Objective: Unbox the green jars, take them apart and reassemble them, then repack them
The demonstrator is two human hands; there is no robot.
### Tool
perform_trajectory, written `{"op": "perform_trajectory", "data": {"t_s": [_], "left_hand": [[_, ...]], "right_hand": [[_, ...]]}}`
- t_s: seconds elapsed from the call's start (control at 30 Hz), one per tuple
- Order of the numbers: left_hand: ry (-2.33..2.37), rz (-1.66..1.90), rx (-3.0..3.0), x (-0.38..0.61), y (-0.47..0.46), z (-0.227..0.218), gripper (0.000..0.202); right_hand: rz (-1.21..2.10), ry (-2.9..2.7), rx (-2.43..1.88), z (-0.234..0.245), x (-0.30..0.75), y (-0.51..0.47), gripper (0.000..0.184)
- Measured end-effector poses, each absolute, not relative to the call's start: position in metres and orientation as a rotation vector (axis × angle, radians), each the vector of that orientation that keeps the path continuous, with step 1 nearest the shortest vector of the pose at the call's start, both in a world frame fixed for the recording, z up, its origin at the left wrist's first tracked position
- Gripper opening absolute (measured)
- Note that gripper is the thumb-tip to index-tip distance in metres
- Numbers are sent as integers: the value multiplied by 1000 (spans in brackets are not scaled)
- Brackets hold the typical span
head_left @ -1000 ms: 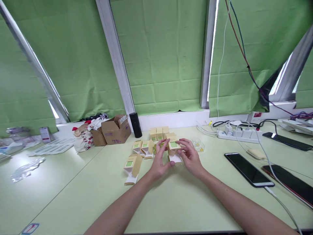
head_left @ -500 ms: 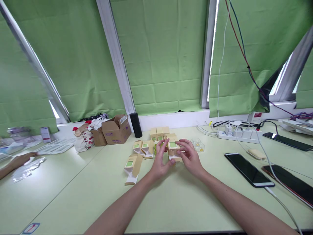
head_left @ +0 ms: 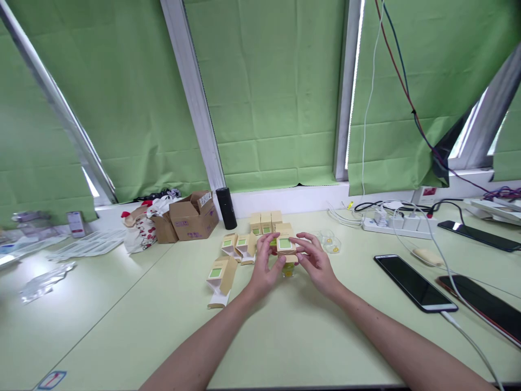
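Between my hands is a small tan carton [head_left: 286, 251] with a green window label on its face. My left hand [head_left: 264, 271] grips its left side, with the thumb near the lower edge. From the right, the fingers of my right hand [head_left: 317, 265] close on its other side. Below the carton's lower flap shows a small clear item with yellow in it [head_left: 288, 270]; its kind is unclear. Left of my hands, an open carton [head_left: 222, 274] lies with its flap out, and two more cartons [head_left: 246, 247] sit behind it. Several closed cartons [head_left: 266, 220] stand in a row farther back.
Clear plastic cups [head_left: 332, 244] with yellow bits lie right of my hands. A brown cardboard box [head_left: 193, 217] and a black cylinder [head_left: 226, 208] stand at the back left. Phones [head_left: 415, 282], cables and a white power strip [head_left: 396, 224] occupy the right side.
The carton has shifted slightly, and its lower flap is now raised, with the clear yellow item showing beneath. Another person's hand at the far left has left the view.
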State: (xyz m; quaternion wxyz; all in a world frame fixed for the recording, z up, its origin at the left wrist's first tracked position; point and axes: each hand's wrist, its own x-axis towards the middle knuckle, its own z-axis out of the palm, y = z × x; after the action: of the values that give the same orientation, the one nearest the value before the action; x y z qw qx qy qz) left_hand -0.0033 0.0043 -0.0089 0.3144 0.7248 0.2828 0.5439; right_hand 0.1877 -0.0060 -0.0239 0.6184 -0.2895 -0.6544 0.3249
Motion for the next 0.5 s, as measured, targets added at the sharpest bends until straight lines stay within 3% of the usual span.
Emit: {"op": "perform_trajectory", "data": {"t_s": [0.5], "left_hand": [[777,1481,1858,-1,1,-6,45]], "right_hand": [[730,-1549,-632,-24,189,-8,41]]}}
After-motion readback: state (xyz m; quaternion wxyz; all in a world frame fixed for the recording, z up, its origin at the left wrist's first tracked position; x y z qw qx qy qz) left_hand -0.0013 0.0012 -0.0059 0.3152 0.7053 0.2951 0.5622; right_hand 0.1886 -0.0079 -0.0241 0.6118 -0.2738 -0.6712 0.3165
